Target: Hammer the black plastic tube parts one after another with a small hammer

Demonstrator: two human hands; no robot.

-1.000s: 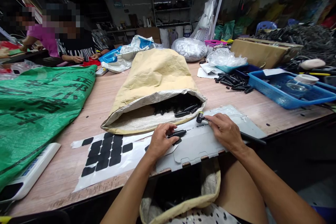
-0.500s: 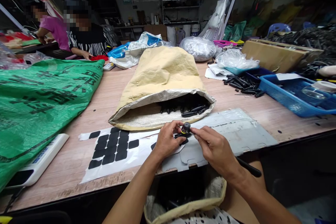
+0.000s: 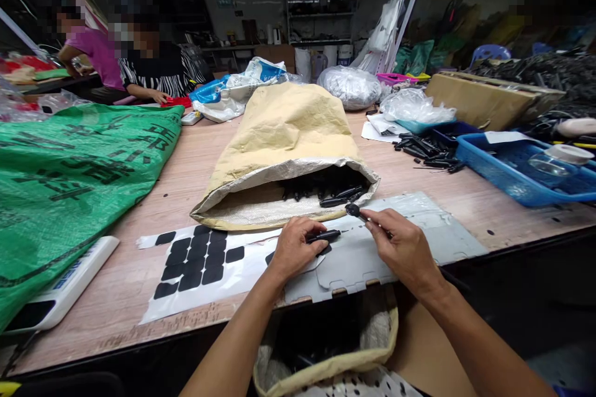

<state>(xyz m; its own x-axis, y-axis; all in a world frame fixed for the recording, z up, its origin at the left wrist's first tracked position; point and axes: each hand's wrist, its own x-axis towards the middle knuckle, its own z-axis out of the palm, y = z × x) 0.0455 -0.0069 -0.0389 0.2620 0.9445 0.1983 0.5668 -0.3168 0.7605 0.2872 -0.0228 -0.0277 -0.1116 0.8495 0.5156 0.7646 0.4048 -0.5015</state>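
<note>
Between the fingers of my left hand [image 3: 300, 245] is a black pen-like piece [image 3: 326, 236], its thin tip pointing right. My right hand [image 3: 400, 242] pinches a slim tool with a round black head [image 3: 352, 209], held just right of that tip and apart from it. Both hands are over a grey board [image 3: 419, 229] at the table's front edge. Left of them lies a white sheet [image 3: 158, 307] with several black rounded squares [image 3: 190, 279]. Behind the hands, a tan sack [image 3: 298, 118] lies with its mouth toward me, black pieces inside.
On the left are a green sack [image 3: 84, 161] and a white device [image 3: 74, 285]. A blue tray [image 3: 521, 180] and loose black pieces [image 3: 419, 146] are at right. An open sack [image 3: 344, 366] hangs below the table edge. Two people sit at back left.
My right hand has moved right and up with the round-headed tool, away from the piece in my left hand. The pen-like piece now shows more fully.
</note>
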